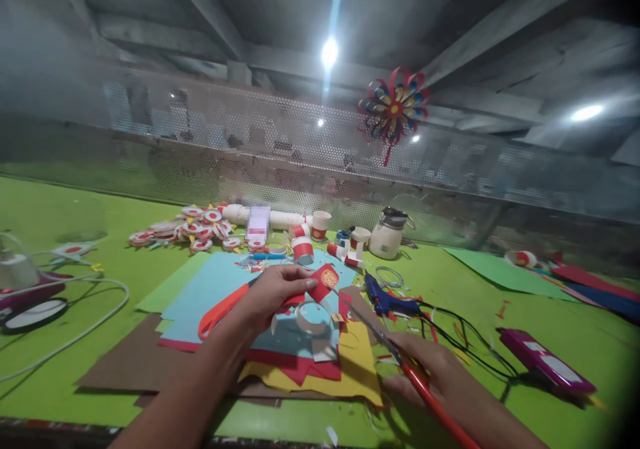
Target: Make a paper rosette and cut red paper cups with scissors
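My left hand (280, 292) pinches a small red paper piece (324, 281) with a round yellowish print, between thumb and fingers. In my right hand (435, 362) are scissors (383, 340) with red handles, their blades pointing up and left toward that piece. The tips lie close to its lower edge; whether they touch it I cannot tell. Below the hands lies a white paper ring (313, 317) on stacked light-blue paper (200, 302). An orange-handled tool (223, 310) rests beside my left forearm, partly hidden. Yellow paper (357, 356) lies near my right hand.
A blue glue gun (387, 296) with a black cable sits right of the sheets, near a purple power strip (547, 362). Cut paper cups (303, 250), a jug (387, 234) and a pile of red-white paper discs (200, 229) stand behind. A paper pinwheel flower (395, 108) hangs on the mesh.
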Action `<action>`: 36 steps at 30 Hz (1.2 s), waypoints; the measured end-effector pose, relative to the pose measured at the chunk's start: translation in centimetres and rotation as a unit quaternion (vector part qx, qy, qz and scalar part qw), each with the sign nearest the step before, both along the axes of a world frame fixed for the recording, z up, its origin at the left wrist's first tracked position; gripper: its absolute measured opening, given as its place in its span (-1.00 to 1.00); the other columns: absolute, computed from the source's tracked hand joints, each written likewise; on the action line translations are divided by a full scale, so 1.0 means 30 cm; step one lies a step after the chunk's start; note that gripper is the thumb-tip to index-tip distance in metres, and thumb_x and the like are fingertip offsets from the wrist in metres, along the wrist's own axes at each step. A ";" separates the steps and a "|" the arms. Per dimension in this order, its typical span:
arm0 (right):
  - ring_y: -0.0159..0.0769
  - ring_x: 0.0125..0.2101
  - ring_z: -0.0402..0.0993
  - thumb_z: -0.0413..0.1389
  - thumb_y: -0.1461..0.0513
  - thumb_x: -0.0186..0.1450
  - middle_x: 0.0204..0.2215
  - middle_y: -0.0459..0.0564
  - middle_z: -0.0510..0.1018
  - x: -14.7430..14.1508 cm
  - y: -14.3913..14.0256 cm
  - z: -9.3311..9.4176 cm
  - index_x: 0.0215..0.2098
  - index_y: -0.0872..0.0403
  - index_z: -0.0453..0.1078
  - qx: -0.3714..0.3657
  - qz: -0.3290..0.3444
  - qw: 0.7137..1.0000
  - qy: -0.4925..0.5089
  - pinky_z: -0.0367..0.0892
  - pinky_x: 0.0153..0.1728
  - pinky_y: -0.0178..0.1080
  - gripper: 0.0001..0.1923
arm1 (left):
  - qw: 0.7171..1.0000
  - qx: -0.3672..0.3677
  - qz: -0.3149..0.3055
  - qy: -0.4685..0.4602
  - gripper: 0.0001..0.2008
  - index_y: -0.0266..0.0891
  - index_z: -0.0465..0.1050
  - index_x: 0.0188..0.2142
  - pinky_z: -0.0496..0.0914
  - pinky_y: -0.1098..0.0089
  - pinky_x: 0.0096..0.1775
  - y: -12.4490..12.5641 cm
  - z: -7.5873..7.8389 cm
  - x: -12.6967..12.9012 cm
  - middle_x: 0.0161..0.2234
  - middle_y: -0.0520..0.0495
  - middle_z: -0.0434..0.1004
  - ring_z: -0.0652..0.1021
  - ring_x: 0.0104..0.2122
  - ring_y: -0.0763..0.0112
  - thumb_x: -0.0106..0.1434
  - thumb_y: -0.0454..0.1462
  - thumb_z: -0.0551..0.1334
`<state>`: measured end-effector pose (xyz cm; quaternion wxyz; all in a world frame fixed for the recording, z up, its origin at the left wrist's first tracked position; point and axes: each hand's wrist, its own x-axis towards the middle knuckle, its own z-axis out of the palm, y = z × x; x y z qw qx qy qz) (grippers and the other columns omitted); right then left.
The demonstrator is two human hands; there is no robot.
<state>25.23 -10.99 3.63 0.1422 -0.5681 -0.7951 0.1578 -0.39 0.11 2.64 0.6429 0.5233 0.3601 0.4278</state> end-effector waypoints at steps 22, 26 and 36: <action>0.06 -0.22 0.47 0.03 0.09 0.21 -0.23 0.22 0.54 -0.026 0.264 -0.119 -0.04 0.11 0.36 0.036 -0.106 0.976 -0.188 0.25 -0.31 -0.13 -0.60 | 0.995 0.012 0.088 -0.038 -0.67 -0.29 0.36 -0.53 -0.03 0.58 -0.71 0.000 -0.031 0.045 -0.76 0.16 0.19 0.15 -0.77 0.68 -0.03 -0.07 0.35; 0.07 -0.20 0.43 0.08 0.08 0.19 -0.24 0.20 0.52 -0.021 0.239 -0.065 -0.02 0.05 0.38 0.075 -0.093 0.973 -0.197 0.23 -0.27 -0.09 -0.58 | 0.992 0.000 0.114 -0.051 -0.67 -0.30 0.43 -0.43 0.05 0.58 -0.70 0.010 -0.038 0.049 -0.65 0.07 0.37 0.27 -0.73 0.64 -0.07 -0.10 0.37; -0.40 -0.63 0.30 0.16 -0.11 0.05 -0.63 -0.09 0.41 -0.240 0.322 0.000 -0.53 0.13 0.39 -0.051 -0.043 0.864 0.500 0.30 -0.54 -0.28 -0.54 | 0.994 0.053 0.058 -0.072 -0.71 -0.35 0.45 -0.49 0.17 0.60 -0.63 -0.045 -0.023 0.094 -0.62 0.05 0.40 0.32 -0.68 0.66 -0.07 -0.14 0.39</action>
